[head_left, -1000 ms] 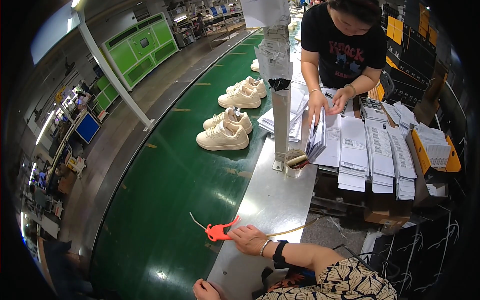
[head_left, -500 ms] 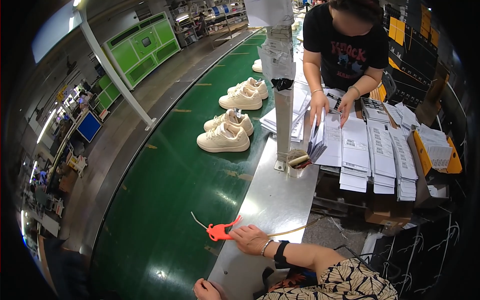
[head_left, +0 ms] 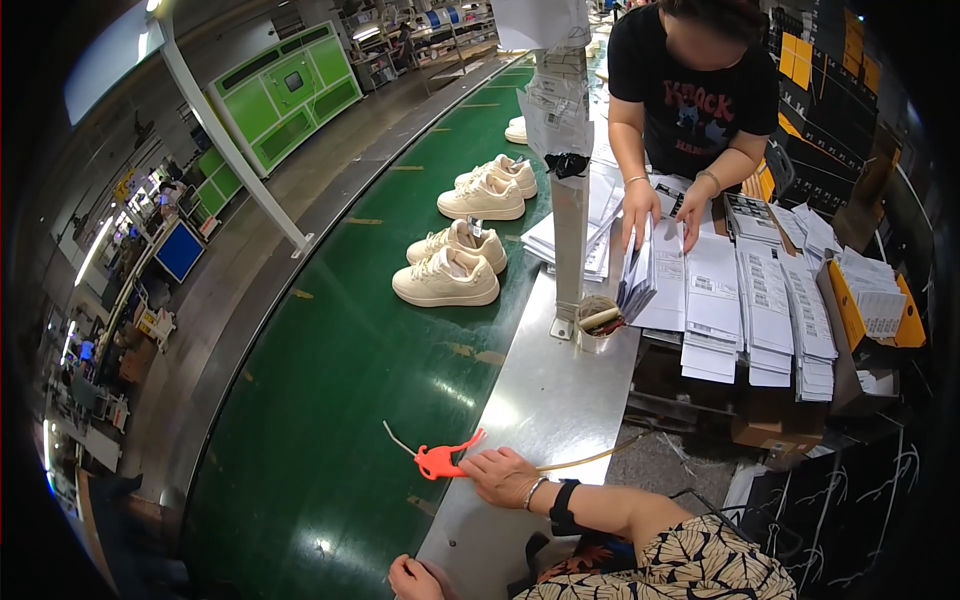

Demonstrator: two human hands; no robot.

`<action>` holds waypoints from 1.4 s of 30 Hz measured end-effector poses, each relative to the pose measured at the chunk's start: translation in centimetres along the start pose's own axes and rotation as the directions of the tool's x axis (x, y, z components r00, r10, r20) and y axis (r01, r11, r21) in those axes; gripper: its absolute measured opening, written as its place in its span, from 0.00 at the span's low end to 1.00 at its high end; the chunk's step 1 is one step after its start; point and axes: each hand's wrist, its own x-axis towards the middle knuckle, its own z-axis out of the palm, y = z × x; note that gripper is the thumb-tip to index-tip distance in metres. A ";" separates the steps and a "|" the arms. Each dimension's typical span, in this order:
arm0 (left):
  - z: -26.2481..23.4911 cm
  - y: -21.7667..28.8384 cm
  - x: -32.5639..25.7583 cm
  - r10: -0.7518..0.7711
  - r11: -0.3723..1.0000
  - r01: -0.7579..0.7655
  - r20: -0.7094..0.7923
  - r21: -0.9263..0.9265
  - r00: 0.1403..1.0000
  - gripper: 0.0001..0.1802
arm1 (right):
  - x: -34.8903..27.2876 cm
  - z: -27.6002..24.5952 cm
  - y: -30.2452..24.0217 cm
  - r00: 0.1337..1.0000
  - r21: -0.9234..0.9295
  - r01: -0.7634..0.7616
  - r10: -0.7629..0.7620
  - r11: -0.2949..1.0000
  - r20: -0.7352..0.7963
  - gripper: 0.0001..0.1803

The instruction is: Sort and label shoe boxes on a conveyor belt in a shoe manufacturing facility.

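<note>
Two hands at a steel bench edge, one resting on an orange tool.
Right hand (head_left: 502,474) is laid flat, fingers loosely curled, over the tail of the orange hook-shaped tool (head_left: 438,461) at the steel bench (head_left: 545,400) edge beside the green conveyor (head_left: 340,400); no firm grip is seen. Left hand (head_left: 415,578) is partly cut off at the lower edge, state cannot be told. A fuller grasp around the handle is judged better before lifting. Small cup (head_left: 597,322) by the post holds a roll-like item, unclear. Two pairs of cream sneakers (head_left: 447,279) are carried on the belt.

The steel ledge (head_left: 545,400) is bare between the right hand (head_left: 503,474) and the post (head_left: 570,250); a cup (head_left: 597,322) stands beside the post.
</note>
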 end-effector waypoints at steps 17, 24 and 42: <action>0.9 -1.0 0.1 -0.046 0.999 0.046 -0.022 -0.010 0.999 0.23 | 0.4 -0.4 0.4 0.999 0.030 0.025 -0.026 0.999 0.024 0.16; 2.6 -2.4 1.1 0.159 0.985 -0.169 -0.248 -0.019 0.956 0.09 | 1.7 0.7 0.1 1.000 0.184 0.003 -0.005 0.983 0.013 0.12; -38.0 3.1 -6.4 0.686 0.640 0.414 -0.724 0.647 0.071 0.11 | -0.2 -1.3 1.8 0.988 0.075 -0.019 0.007 0.997 0.151 0.22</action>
